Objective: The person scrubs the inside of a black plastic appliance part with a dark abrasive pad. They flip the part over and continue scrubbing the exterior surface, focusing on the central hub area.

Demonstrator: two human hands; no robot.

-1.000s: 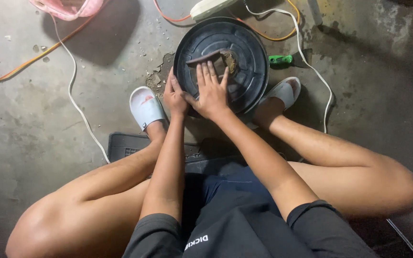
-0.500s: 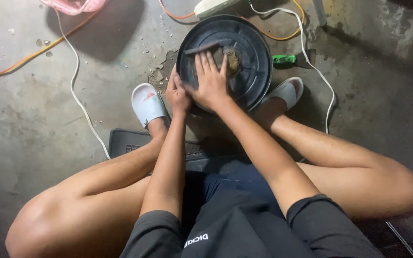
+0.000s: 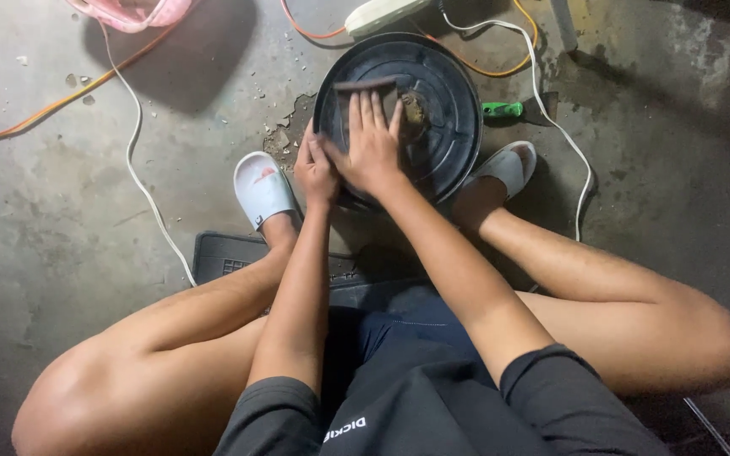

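Observation:
A round black disc-shaped part (image 3: 445, 93) with raised rings lies on the concrete floor between my feet. My right hand (image 3: 371, 139) lies flat on it, fingers together, pressing a small dark brown strip (image 3: 365, 84) whose far end shows beyond the fingertips. Beside the fingers sits the disc's rusty brown hub (image 3: 414, 105). My left hand (image 3: 315, 169) grips the disc's near left rim, fingers curled over the edge.
I sit on a low black stool (image 3: 230, 253), with white slippers (image 3: 262, 187) on both feet. A green-handled scraper (image 3: 513, 109) lies right of the disc. White and orange cables (image 3: 133, 135), a white power strip (image 3: 382, 13) and a pink object (image 3: 128, 13) lie around.
My right hand has slid farther across the disc, pushing the brown strip away from me. The left hand has stayed on the rim.

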